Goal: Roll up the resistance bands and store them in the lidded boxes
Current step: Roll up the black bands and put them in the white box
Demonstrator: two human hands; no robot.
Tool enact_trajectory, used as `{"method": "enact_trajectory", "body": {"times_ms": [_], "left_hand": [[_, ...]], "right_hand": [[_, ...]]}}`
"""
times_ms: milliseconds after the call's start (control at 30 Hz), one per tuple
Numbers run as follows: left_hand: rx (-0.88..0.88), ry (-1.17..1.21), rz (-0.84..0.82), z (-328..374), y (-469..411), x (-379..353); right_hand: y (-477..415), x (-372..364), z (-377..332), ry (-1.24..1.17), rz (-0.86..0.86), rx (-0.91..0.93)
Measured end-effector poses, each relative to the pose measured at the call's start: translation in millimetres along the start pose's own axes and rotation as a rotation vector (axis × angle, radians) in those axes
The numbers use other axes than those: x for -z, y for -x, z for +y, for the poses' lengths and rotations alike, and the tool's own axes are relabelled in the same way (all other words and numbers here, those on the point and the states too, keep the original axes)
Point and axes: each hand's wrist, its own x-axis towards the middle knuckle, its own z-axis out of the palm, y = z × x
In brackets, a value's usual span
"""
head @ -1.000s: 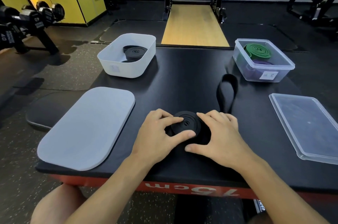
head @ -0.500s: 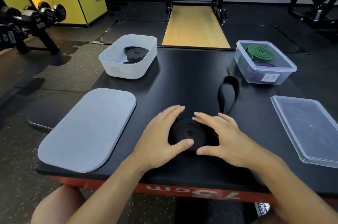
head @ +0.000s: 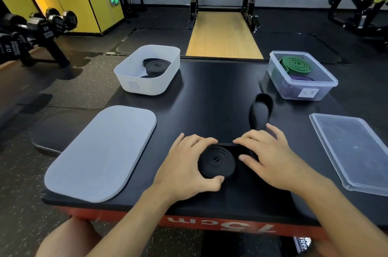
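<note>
A person is rolling a black resistance band (head: 217, 161) into a flat coil on a black table (head: 210, 92). Half a second ago both hands were lying flatter over the coil, hiding much of it. Now the left hand (head: 184, 168) is wrapping round the coil's left side and gripping it, with fingers curled over its far edge and thumb hooked under its near edge. Just right of the coil, the right hand (head: 270, 158) is pressing the band's straight run, fingers spread and fairly straight. Beyond the coil, a short loose loop (head: 260, 109) is waiting to be wound, so the rolling is probably nearing its end. Far left of the coil, a white box (head: 142, 84) is holding rolled black bands. Far right of it, a clear box (head: 333, 83) is holding green and purple ones. The white lid (head: 100, 153) and clear lid (head: 352, 151) are lying off on either side of the coil.
</note>
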Motion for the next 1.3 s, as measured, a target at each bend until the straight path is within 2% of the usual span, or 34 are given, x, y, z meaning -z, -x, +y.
{"method": "enact_trajectory", "body": {"times_ms": [167, 267, 333, 433, 567, 700, 933, 1033, 1133, 1300], "left_hand": [[0.042, -0.041, 0.046, 0, 1, -2], [0.084, -0.064, 0.113, 0, 2, -2], [0.105, -0.104, 0.153, 0, 1, -3], [0.129, -0.122, 0.149, 0, 1, -4], [0.175, 0.042, 0.109, -2, 1, -2], [0.225, 0.155, 0.068, -3, -2, 1], [0.243, 0.211, 0.056, -4, -3, 2], [0.250, 0.285, 0.101, -5, -2, 5], [0.232, 0.279, 0.144, -5, 0, 3], [0.081, 0.151, -0.006, -8, 1, 4]], "right_hand": [[-4, -17, 6, 0.079, 0.232, -0.110], [-2, -22, -9, 0.117, 0.302, -0.079], [2, -28, -25, 0.096, 0.307, -0.041], [10, -33, -39, -0.010, 0.264, -0.099], [20, -31, -51, -0.082, 0.180, -0.164], [17, -27, -64, -0.013, 0.099, -0.232], [1, -29, -80, 0.091, 0.199, -0.338], [-1, -26, -75, 0.094, 0.176, -0.309], [-2, -22, -56, -0.046, 0.096, -0.213], [-15, -9, -23, -0.172, -0.146, 0.066]]}}
